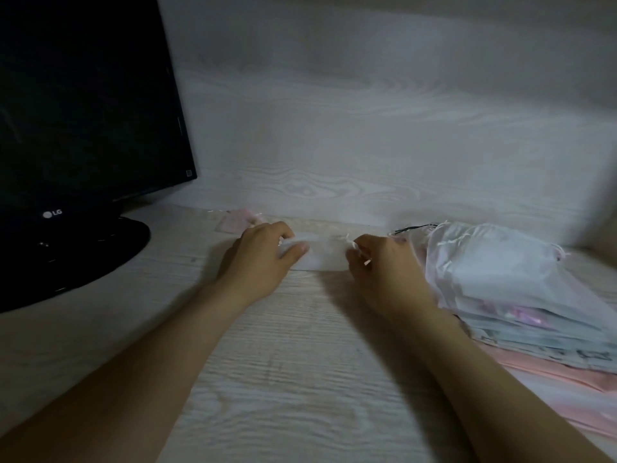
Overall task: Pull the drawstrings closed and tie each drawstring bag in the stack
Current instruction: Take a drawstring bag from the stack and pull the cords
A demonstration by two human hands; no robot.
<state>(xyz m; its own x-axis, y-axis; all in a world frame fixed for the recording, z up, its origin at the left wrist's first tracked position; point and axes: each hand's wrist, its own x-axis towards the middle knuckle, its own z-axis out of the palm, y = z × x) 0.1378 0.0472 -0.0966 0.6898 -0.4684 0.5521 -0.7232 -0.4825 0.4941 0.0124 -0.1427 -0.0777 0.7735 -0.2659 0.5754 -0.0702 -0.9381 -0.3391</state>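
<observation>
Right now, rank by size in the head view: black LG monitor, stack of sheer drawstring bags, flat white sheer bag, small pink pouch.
1. black LG monitor
2. stack of sheer drawstring bags
3. flat white sheer bag
4. small pink pouch, partly hidden

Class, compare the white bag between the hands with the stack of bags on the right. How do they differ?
The white bag lies alone and flat; the stack is many bags piled up. The left hand and right hand hold the bag; neither grips the stack. The bag is white only; the stack also shows pink layers. Both have drawstrings.
</observation>
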